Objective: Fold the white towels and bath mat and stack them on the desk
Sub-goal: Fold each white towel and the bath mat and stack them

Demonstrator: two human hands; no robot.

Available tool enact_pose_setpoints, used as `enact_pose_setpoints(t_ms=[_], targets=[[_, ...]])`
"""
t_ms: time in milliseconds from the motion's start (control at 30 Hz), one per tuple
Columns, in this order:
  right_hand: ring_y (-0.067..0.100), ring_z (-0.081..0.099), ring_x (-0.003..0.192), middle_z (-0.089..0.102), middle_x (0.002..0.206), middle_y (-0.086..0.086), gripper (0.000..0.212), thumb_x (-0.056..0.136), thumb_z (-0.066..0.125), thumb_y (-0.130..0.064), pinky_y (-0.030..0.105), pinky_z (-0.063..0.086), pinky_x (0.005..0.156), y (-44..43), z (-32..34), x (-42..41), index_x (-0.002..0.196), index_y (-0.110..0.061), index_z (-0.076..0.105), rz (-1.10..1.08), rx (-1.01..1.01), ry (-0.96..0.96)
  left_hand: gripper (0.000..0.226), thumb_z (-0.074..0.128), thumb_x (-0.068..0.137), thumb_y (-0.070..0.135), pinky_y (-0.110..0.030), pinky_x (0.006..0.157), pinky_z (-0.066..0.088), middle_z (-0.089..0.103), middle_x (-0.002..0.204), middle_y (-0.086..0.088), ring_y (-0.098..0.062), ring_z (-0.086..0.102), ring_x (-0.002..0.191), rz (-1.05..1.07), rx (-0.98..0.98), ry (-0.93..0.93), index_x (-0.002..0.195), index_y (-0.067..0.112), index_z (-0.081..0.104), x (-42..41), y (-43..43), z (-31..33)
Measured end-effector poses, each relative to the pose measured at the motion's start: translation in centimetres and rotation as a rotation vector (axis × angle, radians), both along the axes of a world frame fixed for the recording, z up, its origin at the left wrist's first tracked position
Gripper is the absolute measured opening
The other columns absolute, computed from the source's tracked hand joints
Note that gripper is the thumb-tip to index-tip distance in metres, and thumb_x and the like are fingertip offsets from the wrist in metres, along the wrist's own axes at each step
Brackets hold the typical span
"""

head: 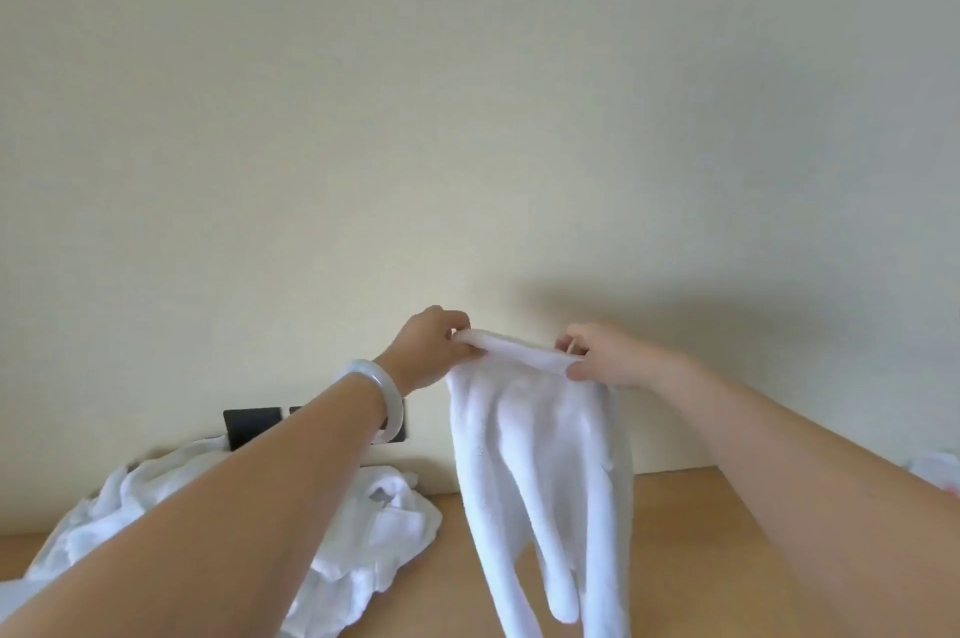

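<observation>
A white towel (540, 471) hangs in loose vertical folds above the wooden desk (452, 570), held up in front of the wall. My left hand (428, 351) pinches its upper left edge, and my right hand (602, 356) pinches the upper right edge. The two hands are close together, so the top edge bunches between them. The towel's lower end runs out of view at the bottom. A heap of crumpled white towels (358, 538) lies on the desk at the left, partly hidden behind my left forearm.
A dark wall socket plate (252, 421) sits on the cream wall just above the desk behind the heap. A small white and pink object (937, 468) shows at the far right edge. Bare desk wood lies right of the heap.
</observation>
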State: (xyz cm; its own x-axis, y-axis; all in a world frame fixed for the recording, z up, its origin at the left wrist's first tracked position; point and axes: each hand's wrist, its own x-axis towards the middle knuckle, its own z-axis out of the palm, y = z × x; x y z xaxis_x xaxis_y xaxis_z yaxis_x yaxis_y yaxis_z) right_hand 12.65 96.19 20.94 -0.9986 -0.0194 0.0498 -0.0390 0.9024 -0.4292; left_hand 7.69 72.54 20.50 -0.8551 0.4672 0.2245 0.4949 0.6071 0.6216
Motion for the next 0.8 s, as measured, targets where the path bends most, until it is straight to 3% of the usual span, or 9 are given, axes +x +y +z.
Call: enact_pose_setpoints(t_ms=[67, 167, 300, 467, 533, 600, 667, 733, 800], targets=[[0.016, 0.05, 0.07, 0.053, 0.078, 0.002, 0.006, 0.084, 0.065, -0.015, 0.026, 0.037, 0.058, 1.3, -2.1, 1.1, 0.082, -0.011, 0.062, -0.056, 0.13, -0.06, 0.021, 0.065, 0.088, 0.025, -0.023, 0.058, 0.03, 0.048, 0.083, -0.001, -0.016, 0.045, 0.07, 0.015, -0.016, -0.009, 0.073, 0.014, 0.056, -0.2, 0.7, -1.0], [0.01, 0.041, 0.058, 0.044, 0.066, -0.002, 0.032, 0.086, 0.063, -0.021, 0.021, 0.025, 0.05, 3.8, -6.9, 2.2, 0.06, -0.019, 0.045, -0.184, 0.169, -0.13, 0.024, 0.063, 0.089, 0.018, -0.025, 0.053, 0.027, 0.044, 0.067, 0.0, -0.016, 0.036, 0.059, 0.007, -0.038, -0.108, 0.07, 0.01, 0.051, -0.1, 1.5, -4.1], [0.025, 0.06, 0.107, 0.067, 0.11, 0.005, 0.018, 0.095, 0.054, -0.032, 0.027, 0.039, 0.076, 6.7, -9.7, 2.6, 0.092, -0.021, 0.067, -0.413, 0.25, -0.015, 0.029, 0.063, 0.089, 0.017, -0.026, 0.051, 0.028, 0.044, 0.063, 0.002, -0.017, 0.037, 0.053, 0.075, -0.04, -0.174, 0.064, 0.018, 0.049, 0.4, 2.8, -7.5], [0.027, 0.059, 0.112, 0.069, 0.116, 0.006, 0.027, 0.092, 0.055, -0.016, 0.032, 0.044, 0.088, 7.5, -3.7, 3.5, 0.113, -0.021, 0.072, -0.493, -0.006, 0.521, 0.021, 0.053, 0.087, 0.003, -0.031, 0.067, 0.043, 0.06, 0.08, -0.003, -0.022, 0.053, 0.074, 0.131, 0.108, 0.247, 0.084, 0.017, 0.068, -0.2, 4.2, -3.4], [0.03, 0.059, 0.098, 0.069, 0.097, 0.009, 0.032, 0.087, 0.053, -0.007, 0.036, 0.046, 0.083, 7.2, -3.8, 5.5, 0.103, -0.023, 0.075, -0.37, -0.071, 0.622, 0.027, 0.053, 0.084, -0.004, -0.033, 0.074, 0.045, 0.059, 0.086, -0.006, -0.021, 0.054, 0.081, 0.055, 0.105, 0.424, 0.093, 0.013, 0.071, 0.1, 4.0, -3.1], [0.032, 0.056, 0.079, 0.064, 0.073, 0.005, 0.031, 0.08, 0.05, -0.006, 0.036, 0.046, 0.071, 6.8, -7.9, 7.3, 0.078, -0.026, 0.074, -0.183, 0.044, 0.528, 0.031, 0.056, 0.076, -0.008, -0.035, 0.071, 0.046, 0.058, 0.084, -0.006, -0.025, 0.055, 0.08, -0.098, 0.002, 0.532, 0.09, 0.013, 0.074, 1.4, 4.0, -5.7], [0.029, 0.059, 0.078, 0.062, 0.071, 0.004, 0.022, 0.077, 0.054, -0.01, 0.034, 0.045, 0.071, 6.4, -14.3, 8.1, 0.073, -0.026, 0.067, -0.114, 0.221, 0.239, 0.034, 0.069, 0.057, -0.002, -0.03, 0.059, 0.046, 0.057, 0.076, -0.001, -0.024, 0.057, 0.069, -0.229, -0.22, 0.564, 0.082, 0.021, 0.075, 3.3, 4.2, -11.5], [0.022, 0.06, 0.089, 0.064, 0.084, 0.002, 0.017, 0.08, 0.057, -0.015, 0.032, 0.042, 0.079, 5.5, -21.3, 9.5, 0.082, -0.03, 0.063, -0.153, 0.234, -0.036, 0.039, 0.076, 0.049, 0.008, -0.022, 0.054, 0.041, 0.055, 0.073, 0.008, -0.014, 0.057, 0.064, -0.254, -0.471, 0.455, 0.077, 0.035, 0.073, 6.1, 4.0, -18.7], [0.015, 0.055, 0.104, 0.064, 0.109, 0.003, 0.023, 0.088, 0.055, -0.02, 0.032, 0.036, 0.095, 4.8, -27.8, 11.9, 0.108, -0.026, 0.064, -0.067, 0.182, -0.265, 0.035, 0.08, 0.059, 0.016, -0.022, 0.064, 0.044, 0.054, 0.079, 0.01, -0.011, 0.055, 0.07, -0.32, -0.677, 0.259, 0.082, 0.04, 0.071, 9.4, 4.0, -25.1]])
